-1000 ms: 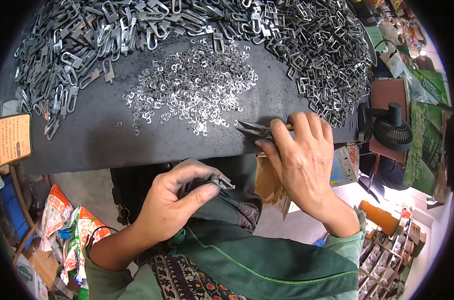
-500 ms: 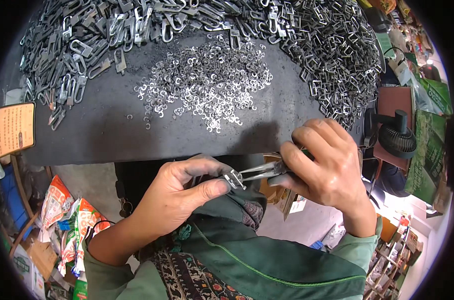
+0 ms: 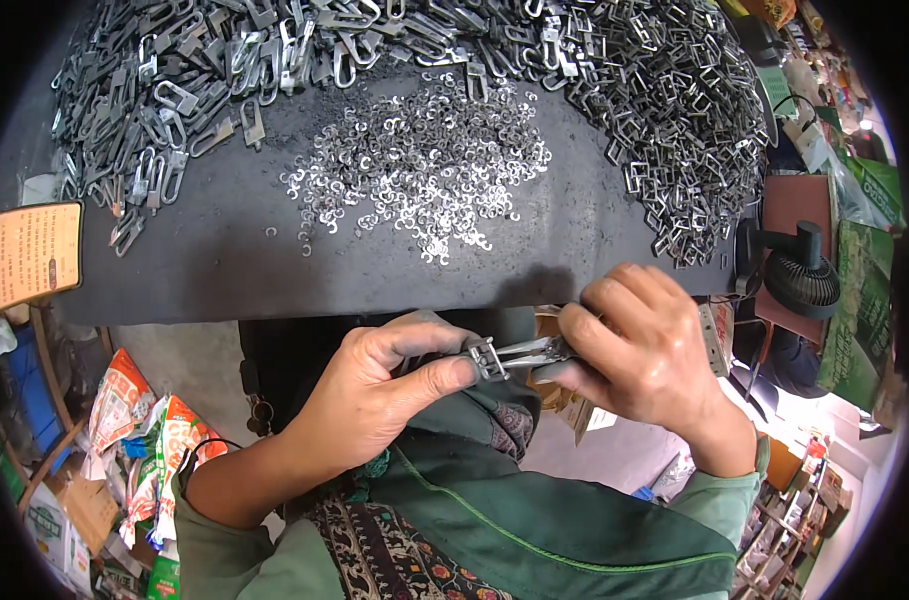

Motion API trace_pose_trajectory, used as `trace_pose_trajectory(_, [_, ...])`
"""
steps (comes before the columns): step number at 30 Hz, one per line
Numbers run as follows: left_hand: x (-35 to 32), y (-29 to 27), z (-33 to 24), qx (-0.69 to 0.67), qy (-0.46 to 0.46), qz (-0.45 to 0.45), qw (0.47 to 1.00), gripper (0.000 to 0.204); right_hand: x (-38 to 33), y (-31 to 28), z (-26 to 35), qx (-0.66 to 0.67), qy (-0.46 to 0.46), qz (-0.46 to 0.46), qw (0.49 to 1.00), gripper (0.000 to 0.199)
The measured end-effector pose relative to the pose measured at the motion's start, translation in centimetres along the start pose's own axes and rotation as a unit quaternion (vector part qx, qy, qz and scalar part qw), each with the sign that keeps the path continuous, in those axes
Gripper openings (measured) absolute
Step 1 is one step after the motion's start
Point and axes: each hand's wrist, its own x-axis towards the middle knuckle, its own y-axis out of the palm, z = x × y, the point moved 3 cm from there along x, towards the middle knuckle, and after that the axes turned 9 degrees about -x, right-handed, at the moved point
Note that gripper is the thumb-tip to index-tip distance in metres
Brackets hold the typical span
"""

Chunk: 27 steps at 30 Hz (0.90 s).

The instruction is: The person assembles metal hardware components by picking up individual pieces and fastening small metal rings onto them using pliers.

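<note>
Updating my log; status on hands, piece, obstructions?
Left hand pinching metal piece. Right hand gripping pliers, tips at it. Heaped C-shaped bits beyond, not in the way.

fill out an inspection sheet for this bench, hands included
surface: dark tabletop, dark specks near the piles
job's things: metal piece; pliers, tips at the piece; C-shaped clips heaped mid-table
clutter: looped metal parts at upper left, rectangular metal frames at upper right
hands: left hand holds the metal piece; right hand holds the pliers
cables: thin dark loop at upper right, possibly a cable
surroundings: small fan at right, printed bags at lower left
</note>
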Motion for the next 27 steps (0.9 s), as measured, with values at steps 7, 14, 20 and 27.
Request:
trace_pose_trajectory(7, [-1.5, -2.3, 3.4, -0.111, -0.079, -0.065, 0.989, 0.028, -0.7, 0.6, -0.9, 0.028, 0.034, -0.024, 0.999, 0.032])
trace_pose_trajectory(14, [-1.0, -6.7, 7.2, -0.119, -0.01, -0.136, 0.983, 0.05, 0.5, 3.4, -9.1, -0.073, 0.38, -0.134, 0.912, 0.019])
trace_pose_trajectory(20, [-1.7, -2.4, 4.8, -0.239, -0.075, 0.003, 0.968, 0.053, 1.5, 5.7, -10.4, -0.236, 0.391, -0.161, 0.875, 0.021])
trace_pose_trajectory(27, [-0.7, -0.7, 1.3, -0.085, -0.141, 0.033, 0.986, 0.03, 1.5, 6.4, -9.3, -0.231, 0.318, -0.202, 0.897, 0.022])
